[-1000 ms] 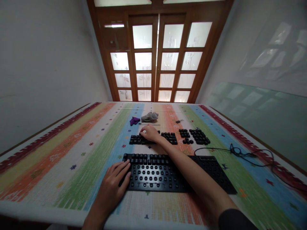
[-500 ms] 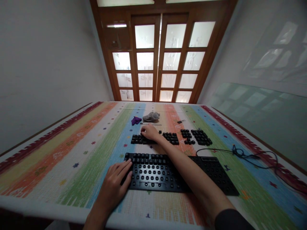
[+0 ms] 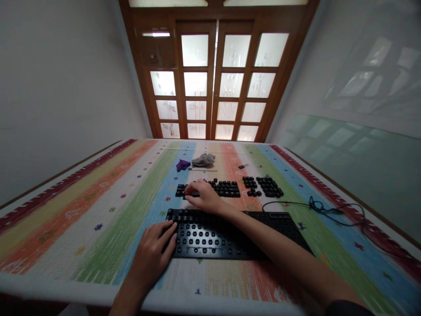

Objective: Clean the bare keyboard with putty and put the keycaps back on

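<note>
The black keyboard [image 3: 210,241] lies in front of me, with keycaps on its upper rows and bare switches over the rest. My left hand [image 3: 153,245] rests at its left edge, fingers stretched out and the tips touching the corner. Just beyond the keyboard, my right hand [image 3: 204,197] is over the left part of the rows of loose keycaps [image 3: 230,189]. Its thumb and forefinger are closed in a pinch at a small black keycap, mostly hidden by the fingers. The right forearm covers part of the keyboard.
More loose keycaps [image 3: 269,186] lie to the right. A purple cloth [image 3: 183,165], a grey cloth [image 3: 204,160], a thin stick [image 3: 205,170] and a small dark tool [image 3: 242,166] lie farther back. The keyboard's cable [image 3: 329,208] coils on the striped tablecloth [image 3: 98,245].
My right hand has drawn back towards me from the far side of the loose keycaps, nearer the keyboard. My left hand stays at the keyboard's left edge. The view has shifted slightly.
</note>
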The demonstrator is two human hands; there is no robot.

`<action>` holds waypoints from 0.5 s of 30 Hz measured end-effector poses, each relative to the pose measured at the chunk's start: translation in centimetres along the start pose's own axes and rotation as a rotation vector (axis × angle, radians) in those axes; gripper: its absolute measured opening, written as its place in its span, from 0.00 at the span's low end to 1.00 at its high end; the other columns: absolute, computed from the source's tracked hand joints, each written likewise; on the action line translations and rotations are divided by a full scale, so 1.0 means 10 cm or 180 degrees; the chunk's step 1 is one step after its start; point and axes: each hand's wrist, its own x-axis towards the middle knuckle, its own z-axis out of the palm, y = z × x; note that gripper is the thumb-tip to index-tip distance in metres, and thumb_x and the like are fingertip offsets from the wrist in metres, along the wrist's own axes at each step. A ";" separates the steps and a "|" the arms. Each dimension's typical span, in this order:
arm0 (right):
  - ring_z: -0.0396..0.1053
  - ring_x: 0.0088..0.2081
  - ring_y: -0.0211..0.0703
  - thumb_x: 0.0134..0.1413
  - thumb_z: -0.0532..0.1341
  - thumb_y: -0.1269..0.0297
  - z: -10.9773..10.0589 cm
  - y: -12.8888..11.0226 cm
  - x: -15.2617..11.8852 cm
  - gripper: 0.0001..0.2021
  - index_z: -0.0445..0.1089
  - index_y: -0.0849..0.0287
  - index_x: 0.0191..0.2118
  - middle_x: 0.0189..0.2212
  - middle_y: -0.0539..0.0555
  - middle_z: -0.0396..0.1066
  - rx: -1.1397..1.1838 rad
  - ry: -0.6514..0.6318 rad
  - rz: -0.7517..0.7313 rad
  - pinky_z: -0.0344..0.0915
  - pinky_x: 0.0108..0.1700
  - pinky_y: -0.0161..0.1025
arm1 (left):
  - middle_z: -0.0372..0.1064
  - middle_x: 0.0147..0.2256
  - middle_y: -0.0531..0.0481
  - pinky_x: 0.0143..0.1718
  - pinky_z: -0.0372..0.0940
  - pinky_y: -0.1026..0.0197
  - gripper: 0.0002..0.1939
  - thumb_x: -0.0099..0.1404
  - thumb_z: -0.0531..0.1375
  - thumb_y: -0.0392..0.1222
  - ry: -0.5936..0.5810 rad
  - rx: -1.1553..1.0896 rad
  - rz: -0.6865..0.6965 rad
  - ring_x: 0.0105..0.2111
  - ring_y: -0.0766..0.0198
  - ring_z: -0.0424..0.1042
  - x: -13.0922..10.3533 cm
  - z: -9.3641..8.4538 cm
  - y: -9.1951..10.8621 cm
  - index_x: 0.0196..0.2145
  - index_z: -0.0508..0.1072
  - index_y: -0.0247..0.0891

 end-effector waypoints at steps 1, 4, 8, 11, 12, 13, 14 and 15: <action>0.67 0.40 0.42 0.55 0.65 0.73 0.01 -0.07 -0.09 0.05 0.71 0.60 0.37 0.35 0.52 0.76 0.0131 0.0014 -0.0126 0.62 0.45 0.38 | 0.74 0.46 0.42 0.47 0.69 0.51 0.13 0.73 0.54 0.39 -0.0008 -0.0007 -0.0013 0.45 0.54 0.74 0.00 0.00 0.00 0.51 0.74 0.39; 0.66 0.40 0.43 0.56 0.65 0.72 0.08 -0.22 -0.31 0.04 0.71 0.60 0.38 0.35 0.53 0.75 0.0209 -0.0092 -0.0456 0.63 0.44 0.38 | 0.73 0.47 0.42 0.48 0.69 0.51 0.14 0.73 0.54 0.40 -0.0023 -0.0046 -0.0054 0.46 0.54 0.73 0.01 -0.02 0.02 0.53 0.73 0.39; 0.65 0.37 0.45 0.57 0.63 0.71 0.18 -0.32 -0.45 0.03 0.72 0.61 0.39 0.31 0.54 0.75 -0.0230 -0.0233 -0.0780 0.62 0.41 0.39 | 0.73 0.47 0.43 0.49 0.69 0.51 0.15 0.73 0.55 0.40 -0.0017 -0.0093 -0.0097 0.46 0.54 0.73 0.01 -0.03 0.02 0.55 0.71 0.40; 0.64 0.36 0.45 0.57 0.63 0.70 0.23 -0.33 -0.47 0.04 0.72 0.61 0.39 0.31 0.54 0.74 -0.0504 -0.0276 -0.0860 0.61 0.40 0.39 | 0.72 0.47 0.43 0.49 0.69 0.51 0.15 0.73 0.55 0.40 -0.0016 -0.0113 -0.0092 0.46 0.54 0.73 0.01 -0.03 0.02 0.55 0.70 0.40; 0.64 0.36 0.45 0.57 0.62 0.70 0.24 -0.33 -0.47 0.04 0.72 0.61 0.39 0.31 0.54 0.74 -0.0571 -0.0289 -0.0877 0.60 0.40 0.39 | 0.72 0.47 0.43 0.49 0.68 0.52 0.15 0.73 0.55 0.40 -0.0022 -0.0121 -0.0078 0.46 0.55 0.73 0.01 -0.04 0.02 0.55 0.70 0.40; 0.63 0.35 0.45 0.57 0.62 0.70 0.25 -0.33 -0.47 0.04 0.72 0.61 0.39 0.30 0.54 0.74 -0.0631 -0.0298 -0.0902 0.60 0.40 0.40 | 0.72 0.47 0.43 0.49 0.68 0.52 0.15 0.73 0.55 0.40 -0.0026 -0.0126 -0.0065 0.46 0.55 0.73 0.01 -0.04 0.03 0.55 0.71 0.40; 0.63 0.35 0.45 0.57 0.62 0.70 0.26 -0.32 -0.47 0.04 0.72 0.61 0.38 0.30 0.54 0.74 -0.0689 -0.0294 -0.0932 0.60 0.40 0.40 | 0.72 0.47 0.43 0.49 0.68 0.52 0.15 0.73 0.55 0.40 -0.0032 -0.0127 -0.0052 0.46 0.55 0.73 0.01 -0.04 0.03 0.55 0.71 0.39; 0.63 0.35 0.45 0.57 0.62 0.70 0.28 -0.32 -0.48 0.03 0.72 0.61 0.38 0.30 0.54 0.74 -0.0747 -0.0277 -0.0966 0.60 0.40 0.40 | 0.72 0.47 0.43 0.49 0.68 0.52 0.15 0.73 0.55 0.40 -0.0035 -0.0127 -0.0045 0.46 0.55 0.73 0.01 -0.04 0.03 0.54 0.71 0.39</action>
